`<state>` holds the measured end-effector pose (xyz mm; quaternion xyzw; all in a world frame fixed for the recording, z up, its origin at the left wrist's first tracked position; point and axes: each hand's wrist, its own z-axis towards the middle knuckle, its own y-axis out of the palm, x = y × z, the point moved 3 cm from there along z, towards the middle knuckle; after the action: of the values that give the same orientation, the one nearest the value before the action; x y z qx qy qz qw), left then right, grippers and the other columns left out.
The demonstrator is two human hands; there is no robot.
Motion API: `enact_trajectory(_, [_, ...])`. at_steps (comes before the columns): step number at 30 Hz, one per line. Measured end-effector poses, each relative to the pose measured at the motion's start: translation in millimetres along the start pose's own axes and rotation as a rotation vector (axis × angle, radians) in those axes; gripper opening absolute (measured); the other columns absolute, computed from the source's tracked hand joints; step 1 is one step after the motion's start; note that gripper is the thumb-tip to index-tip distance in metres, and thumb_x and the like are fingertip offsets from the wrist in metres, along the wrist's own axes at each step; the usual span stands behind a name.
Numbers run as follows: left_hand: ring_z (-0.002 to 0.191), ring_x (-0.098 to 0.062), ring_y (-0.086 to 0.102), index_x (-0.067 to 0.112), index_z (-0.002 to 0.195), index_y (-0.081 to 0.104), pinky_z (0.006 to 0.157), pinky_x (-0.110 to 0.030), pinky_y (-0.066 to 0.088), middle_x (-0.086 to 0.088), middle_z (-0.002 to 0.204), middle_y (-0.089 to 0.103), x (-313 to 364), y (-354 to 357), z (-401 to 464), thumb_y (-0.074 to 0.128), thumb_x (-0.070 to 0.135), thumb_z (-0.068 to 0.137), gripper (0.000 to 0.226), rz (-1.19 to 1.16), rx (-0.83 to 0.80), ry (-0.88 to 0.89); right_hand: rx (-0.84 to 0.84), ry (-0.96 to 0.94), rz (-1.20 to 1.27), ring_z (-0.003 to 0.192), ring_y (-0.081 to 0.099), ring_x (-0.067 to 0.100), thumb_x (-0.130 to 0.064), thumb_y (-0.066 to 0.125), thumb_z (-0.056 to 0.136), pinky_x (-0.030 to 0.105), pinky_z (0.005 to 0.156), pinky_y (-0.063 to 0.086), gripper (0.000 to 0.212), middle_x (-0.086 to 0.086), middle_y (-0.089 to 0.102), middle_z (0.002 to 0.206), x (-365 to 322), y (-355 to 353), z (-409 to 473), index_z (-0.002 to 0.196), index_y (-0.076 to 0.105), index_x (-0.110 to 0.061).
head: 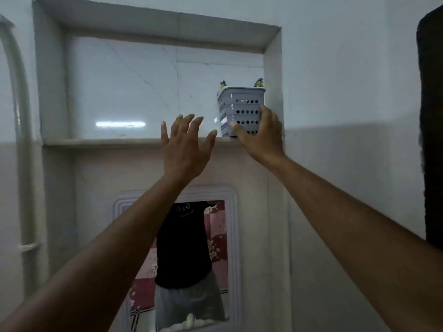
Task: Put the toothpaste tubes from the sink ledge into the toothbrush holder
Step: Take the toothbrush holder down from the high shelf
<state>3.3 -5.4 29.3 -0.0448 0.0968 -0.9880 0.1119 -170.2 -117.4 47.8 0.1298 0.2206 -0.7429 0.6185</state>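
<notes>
A grey perforated toothbrush holder (242, 109) stands at the right end of a wall niche's ledge (100, 141). Two tube ends stick out above its rim, one toothpaste tube (223, 84) on the left and another toothpaste tube (259, 82) on the right. My right hand (260, 135) is wrapped around the holder's lower right side, thumb on its front. My left hand (185, 144) is raised just left of the holder with fingers spread, touching nothing.
The niche's right wall (273, 87) stands close beside the holder. A white pipe (22, 140) runs down the left wall. Below the ledge hangs a white-framed mirror (191, 259) reflecting a person. A dark object (431, 116) borders the right edge.
</notes>
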Motion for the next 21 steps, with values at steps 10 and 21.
enact_trajectory(10, [0.165, -0.030, 0.020, 0.032, 0.152, 0.057, 0.129, -0.066, 0.000, 0.001, 0.167, 0.046, -3.0, 30.9, 5.3, 0.026, 0.074, 0.106, 0.069, 0.191, 0.009, 0.000, 0.093, 0.015, -0.009, 0.145, 0.056, 0.041, -0.067, 0.087, 0.086, 0.055, 0.114, 0.053, 0.134, 0.021, 0.043, 0.166, 5.7, 29.6, 20.9, 0.178, 0.007, -0.011])
enact_trajectory(21, [0.160, -0.026, 0.031, 0.032, 0.152, 0.055, 0.130, -0.058, 0.005, 0.001, 0.165, 0.048, -0.1, 30.9, 0.2, 0.028, 0.070, 0.107, 0.066, 0.179, -0.008, -0.046, 0.210, 0.002, 0.126, 0.153, 0.048, 0.033, -0.071, 0.092, 0.078, 0.038, 0.112, 0.042, 0.145, 0.013, 0.039, 0.172, 11.2, 11.1, 14.4, 0.180, 0.007, -0.015])
